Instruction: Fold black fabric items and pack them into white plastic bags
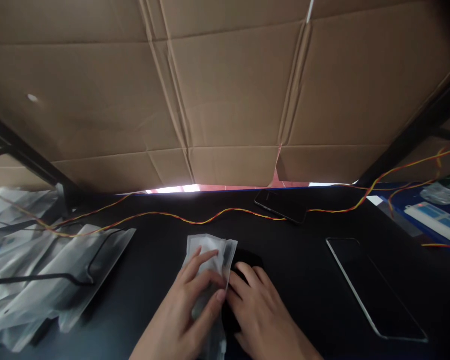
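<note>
Ok, L hand on bag, R hand adj., rear phone txt illegible

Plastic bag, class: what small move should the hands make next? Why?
Perhaps the left hand should lift the right edge of the bag: its thumb tip lies near there, and the right hand is alongside, over what looks like a dark item.

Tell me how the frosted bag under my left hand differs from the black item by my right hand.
The frosted bag is pale and translucent, while the black item is dark and looks opaque. The bag stands out against the black tabletop; the black item nearly blends into it. The bag's far edge reaches farther from you than the black item's. Both are partly covered by your hands, so I can't compare their full sizes.
</note>
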`<state>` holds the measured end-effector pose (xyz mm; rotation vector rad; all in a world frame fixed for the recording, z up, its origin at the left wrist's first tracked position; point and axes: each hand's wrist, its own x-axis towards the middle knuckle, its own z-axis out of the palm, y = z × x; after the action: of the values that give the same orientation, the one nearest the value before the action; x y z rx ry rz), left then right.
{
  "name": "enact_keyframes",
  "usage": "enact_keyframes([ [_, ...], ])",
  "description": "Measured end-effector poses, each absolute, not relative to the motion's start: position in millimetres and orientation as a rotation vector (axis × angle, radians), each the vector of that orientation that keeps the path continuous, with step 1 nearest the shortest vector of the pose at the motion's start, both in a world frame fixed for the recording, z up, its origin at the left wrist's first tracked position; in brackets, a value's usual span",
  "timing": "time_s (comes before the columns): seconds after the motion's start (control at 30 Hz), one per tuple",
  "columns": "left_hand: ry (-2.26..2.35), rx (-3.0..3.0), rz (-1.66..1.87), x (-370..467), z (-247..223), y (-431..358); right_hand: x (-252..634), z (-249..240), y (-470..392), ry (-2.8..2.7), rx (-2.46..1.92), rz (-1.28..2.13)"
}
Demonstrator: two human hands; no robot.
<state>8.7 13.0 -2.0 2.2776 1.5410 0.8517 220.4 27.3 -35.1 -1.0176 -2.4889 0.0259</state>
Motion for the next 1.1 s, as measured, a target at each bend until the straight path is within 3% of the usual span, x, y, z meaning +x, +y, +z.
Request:
enact_keyframes([
  [0.23,1.480,2.572,0.515,-17,-26,24,240,-31,30,-2.698,-0.734,0.319],
  [0.47,1.450,2.501,0.509,0,-28,14,209,-47,27,-2.525,-0.943,0.379],
  [0.7,1.463,2.542,0.531,-15,-24,10,219,-14,31,-2.356,-0.850,0.710],
  [0.9,1.335,2.581,0.489,-24,-17,15,244,-15,29,-2.488,-0.897,0.598],
  [1.1,1.101,2.608,0.461,-10,-10,22,216,-42,24,-2.542,-0.682,0.710],
])
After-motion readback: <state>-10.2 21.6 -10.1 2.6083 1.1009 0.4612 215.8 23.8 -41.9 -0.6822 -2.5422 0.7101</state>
